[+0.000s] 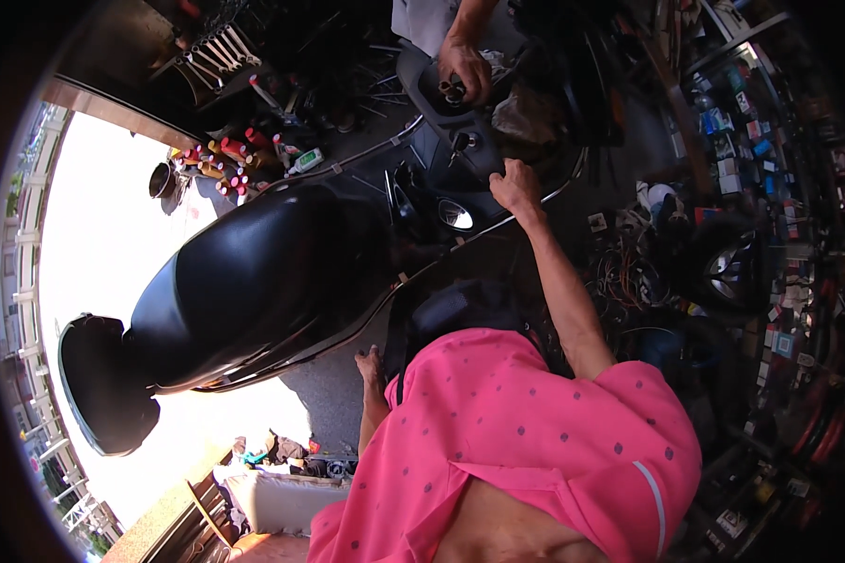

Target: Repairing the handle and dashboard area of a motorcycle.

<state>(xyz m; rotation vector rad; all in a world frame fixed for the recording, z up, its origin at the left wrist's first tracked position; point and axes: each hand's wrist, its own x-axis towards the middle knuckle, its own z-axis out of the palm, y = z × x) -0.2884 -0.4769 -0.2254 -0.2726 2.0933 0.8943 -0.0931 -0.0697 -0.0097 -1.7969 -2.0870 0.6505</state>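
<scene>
Cluttered workshop floor (sunlit doorway left), hands (514, 183) apart, right gripping black scooter (253, 281).

The scooter seat (253, 272) looks like smooth, glossy black vinyl, catching bright highlights. The front panel (469, 159) is dark moulded plastic with a softer sheen. Far left, a row of wrenches (218, 52) shines as bare metal. The near person's pink shirt (526, 441) is matt woven cloth, dotted.
</scene>
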